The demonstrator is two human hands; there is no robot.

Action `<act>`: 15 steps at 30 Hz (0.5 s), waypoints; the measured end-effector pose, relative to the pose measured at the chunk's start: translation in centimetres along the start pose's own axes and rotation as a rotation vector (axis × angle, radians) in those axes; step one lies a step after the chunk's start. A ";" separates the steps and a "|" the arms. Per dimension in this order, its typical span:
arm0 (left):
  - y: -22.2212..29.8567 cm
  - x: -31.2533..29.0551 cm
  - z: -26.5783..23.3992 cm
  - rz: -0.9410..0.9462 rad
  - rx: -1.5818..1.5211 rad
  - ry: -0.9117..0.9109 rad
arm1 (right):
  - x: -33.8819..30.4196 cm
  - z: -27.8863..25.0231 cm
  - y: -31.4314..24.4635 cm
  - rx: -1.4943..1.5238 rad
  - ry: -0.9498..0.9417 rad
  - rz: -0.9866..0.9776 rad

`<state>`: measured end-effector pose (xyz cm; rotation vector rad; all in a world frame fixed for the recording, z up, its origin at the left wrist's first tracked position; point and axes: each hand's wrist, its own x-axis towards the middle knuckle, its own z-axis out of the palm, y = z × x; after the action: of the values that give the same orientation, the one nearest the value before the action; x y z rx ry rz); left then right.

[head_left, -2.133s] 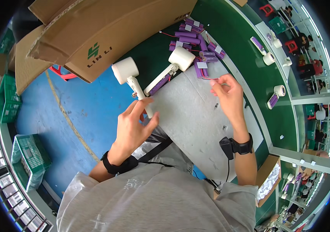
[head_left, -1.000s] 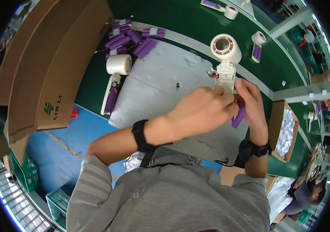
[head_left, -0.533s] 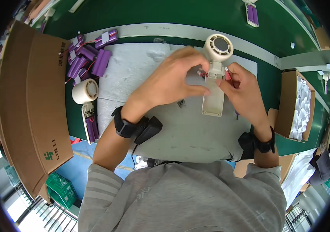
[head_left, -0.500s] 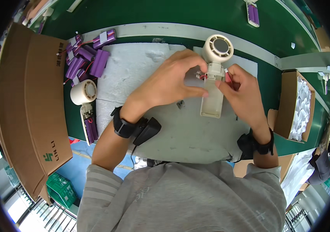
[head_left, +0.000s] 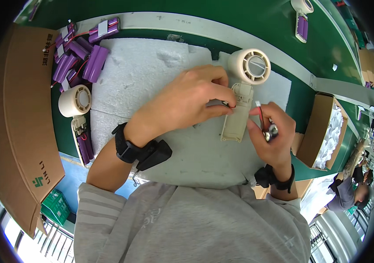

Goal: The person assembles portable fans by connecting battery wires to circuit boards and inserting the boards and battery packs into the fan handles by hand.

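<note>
A cream handheld fan (head_left: 239,118) lies on the foam pad with its round head away from me and its handle shell open. My left hand (head_left: 191,96) is closed at the handle's left edge, its thumb and fingers pinched around a small dark part (head_left: 226,104) mostly hidden by the fingertips. Right of the handle, my right hand (head_left: 276,133) is curled round a thin red and black wire (head_left: 262,117) with a white plug (head_left: 257,104) sticking up. A shiny rounded metal piece (head_left: 272,130) shows in that same hand; its kind is unclear.
Several purple battery packs (head_left: 95,63) lie left of the foam pad (head_left: 138,65). Below them is another fan (head_left: 76,101) with purple cells in its handle. A large cardboard box (head_left: 24,122) stands far left, and a smaller box (head_left: 316,131) of white pieces stands right.
My right hand has moved slightly down and away from the handle, and the metal piece now shows in it. My left fingers have drawn together at the handle's edge. The whole view has shifted.
</note>
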<state>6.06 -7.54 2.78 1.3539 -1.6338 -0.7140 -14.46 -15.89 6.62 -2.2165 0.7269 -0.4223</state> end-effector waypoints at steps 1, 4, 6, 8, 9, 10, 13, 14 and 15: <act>0.1 0.0 0.1 0.000 -0.026 0.009 | 0.3 0.0 -0.1 -0.044 -0.006 -0.082; 0.0 0.2 0.4 0.024 -0.055 0.020 | 0.9 2.2 0.7 -0.047 0.095 -0.122; -0.2 -0.1 0.5 0.046 -0.055 0.022 | 1.2 2.8 1.1 -0.037 0.132 -0.148; -0.4 -0.3 0.4 0.034 -0.057 0.039 | 1.3 2.9 1.6 -0.021 0.121 -0.185; -0.3 -0.1 0.4 0.045 -0.063 0.042 | 1.2 2.9 1.7 -0.019 0.126 -0.198; -0.3 -0.1 0.4 0.056 -0.068 0.044 | 1.1 2.9 1.7 -0.017 0.123 -0.192; -0.1 -0.2 0.0 -0.015 -0.067 -0.019 | 1.1 2.5 1.3 0.002 0.059 -0.115; -0.1 -0.3 -0.1 -0.047 -0.065 -0.050 | 1.2 2.4 1.3 0.004 0.059 -0.109; -0.1 -0.2 -0.2 -0.048 -0.068 -0.057 | 1.3 2.3 1.4 -0.016 0.043 -0.131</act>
<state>6.31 -7.38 2.73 1.3388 -1.6115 -0.8353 -12.78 -16.16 4.13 -2.2840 0.6119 -0.5325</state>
